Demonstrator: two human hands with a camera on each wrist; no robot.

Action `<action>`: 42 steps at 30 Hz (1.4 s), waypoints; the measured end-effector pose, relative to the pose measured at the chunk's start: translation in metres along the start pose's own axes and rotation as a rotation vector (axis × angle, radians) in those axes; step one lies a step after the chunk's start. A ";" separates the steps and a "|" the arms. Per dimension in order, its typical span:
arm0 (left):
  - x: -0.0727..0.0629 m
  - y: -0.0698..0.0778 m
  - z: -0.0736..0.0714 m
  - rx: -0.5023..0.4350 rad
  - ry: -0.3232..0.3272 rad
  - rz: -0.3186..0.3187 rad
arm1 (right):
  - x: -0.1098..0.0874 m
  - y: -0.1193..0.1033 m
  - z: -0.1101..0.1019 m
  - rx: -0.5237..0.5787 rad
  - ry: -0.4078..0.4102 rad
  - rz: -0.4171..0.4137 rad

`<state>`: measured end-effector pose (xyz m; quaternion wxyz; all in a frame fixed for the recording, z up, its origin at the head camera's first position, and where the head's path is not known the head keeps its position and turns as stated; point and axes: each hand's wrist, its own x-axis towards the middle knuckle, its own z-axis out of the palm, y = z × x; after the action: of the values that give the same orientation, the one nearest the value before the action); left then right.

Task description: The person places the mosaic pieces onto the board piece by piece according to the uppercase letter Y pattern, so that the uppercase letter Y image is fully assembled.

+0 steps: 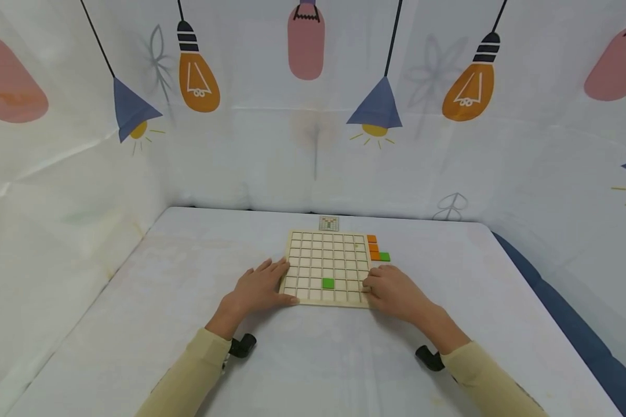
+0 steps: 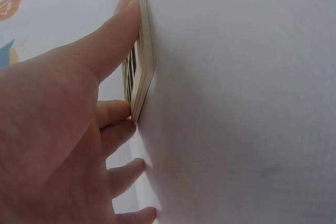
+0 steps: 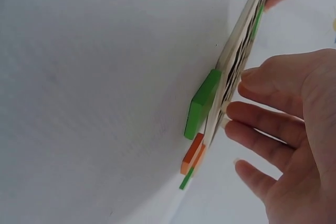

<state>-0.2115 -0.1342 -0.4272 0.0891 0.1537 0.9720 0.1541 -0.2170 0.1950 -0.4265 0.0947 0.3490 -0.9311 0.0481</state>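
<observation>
A pale wooden grid board (image 1: 313,253) lies on the white table, with one green tile (image 1: 328,283) in a lower cell. My left hand (image 1: 261,288) spreads along the board's left edge. Its thumb (image 2: 123,22) rests on the front rim and some fingers touch the side. At the right edge my right hand (image 1: 395,293) rests over the board, fingers loosely bent, with nothing visible held. Another green tile (image 3: 202,103) lies against the board's edge in the right wrist view; the right hand hides it in the head view.
Several orange tiles (image 1: 373,247) line the board's upper right edge, with a green tile (image 1: 384,256) beside them. A small pattern card (image 1: 329,223) lies behind the board. Printed white cloth (image 1: 271,156) hangs at the table's back.
</observation>
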 end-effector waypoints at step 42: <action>0.003 -0.007 0.006 0.014 -0.004 0.001 | -0.038 0.009 -0.001 0.101 -0.071 0.146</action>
<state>-0.2151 -0.1378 -0.4358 0.0898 0.1553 0.9727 0.1471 -0.1952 0.2264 -0.4336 0.0401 0.2861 -0.9532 0.0892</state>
